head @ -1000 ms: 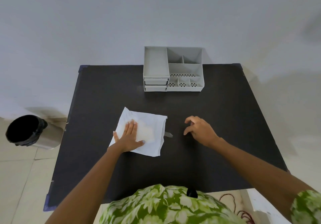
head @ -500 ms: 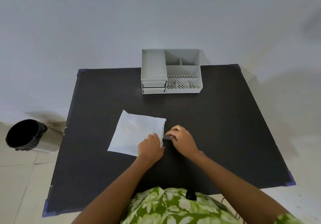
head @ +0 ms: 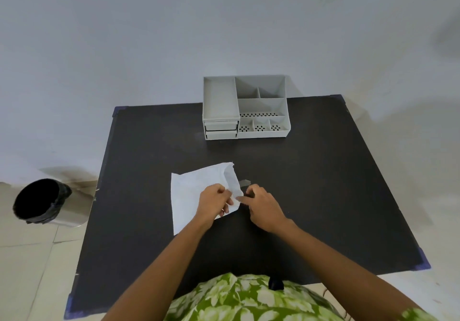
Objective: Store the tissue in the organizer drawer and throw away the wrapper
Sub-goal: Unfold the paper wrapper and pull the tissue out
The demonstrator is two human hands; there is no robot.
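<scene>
the left hand (head: pixel 214 202) pinches the right edge of the white tissue (head: pixel 196 196) and folds it up, and the right hand (head: pixel 263 206) touches the same edge with loosely curled fingers, holding nothing that i can see. the tissue lies on the black table (head: pixel 323 196), with a small grey wrapper (head: pixel 245 183) just beside it. the organizer (head: pixel 245 108) stands at the far edge with both drawers closed, and the bin (head: pixel 47 202) is on the floor to the left.

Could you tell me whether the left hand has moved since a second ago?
Yes. The left hand moved right across the tissue to its right edge, judged against the table.
</scene>
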